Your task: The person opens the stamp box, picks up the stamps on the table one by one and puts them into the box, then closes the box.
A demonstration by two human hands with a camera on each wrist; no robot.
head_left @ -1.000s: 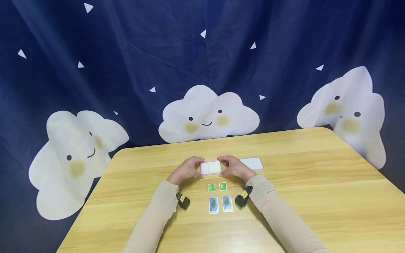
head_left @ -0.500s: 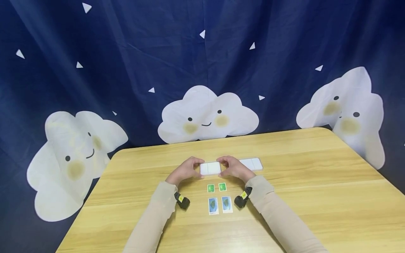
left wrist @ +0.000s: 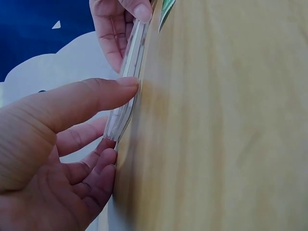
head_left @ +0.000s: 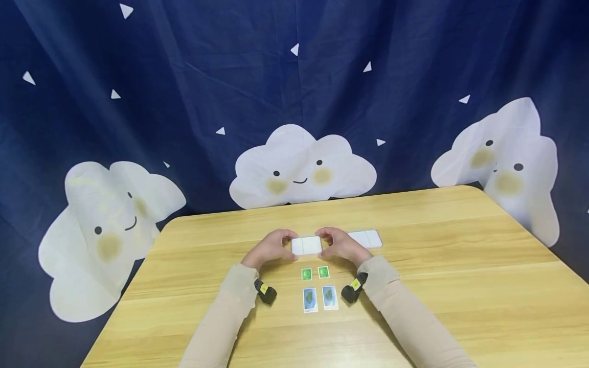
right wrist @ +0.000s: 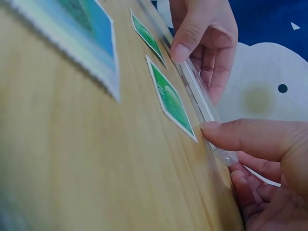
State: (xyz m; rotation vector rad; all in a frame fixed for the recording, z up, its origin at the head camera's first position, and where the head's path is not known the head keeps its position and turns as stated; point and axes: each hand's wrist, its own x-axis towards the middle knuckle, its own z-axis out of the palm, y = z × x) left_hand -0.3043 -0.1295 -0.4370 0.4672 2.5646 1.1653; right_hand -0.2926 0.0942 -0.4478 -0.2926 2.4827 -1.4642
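Observation:
A flat white case with clear plastic edges (head_left: 307, 246) lies between the two hands, a thin line dividing its top. At its left end, my left hand (head_left: 273, 246) grips it with the thumb on the near edge and fingers on the far side. My right hand (head_left: 341, 245) holds the right end in the same way. Seen edge-on in the left wrist view, the case (left wrist: 126, 103) shows layered clear sides. Nearer than the case are two green stamps, a left one (head_left: 307, 274) and a right one (head_left: 323, 272). Below them lie two larger blue stamps, left (head_left: 310, 300) and right (head_left: 330, 298).
A second white case (head_left: 366, 238) lies behind the right hand, partly covered by it. All of this is on a wooden table (head_left: 460, 286). A dark blue curtain with white clouds (head_left: 301, 168) hangs beyond the far edge. Each wrist wears a small black camera.

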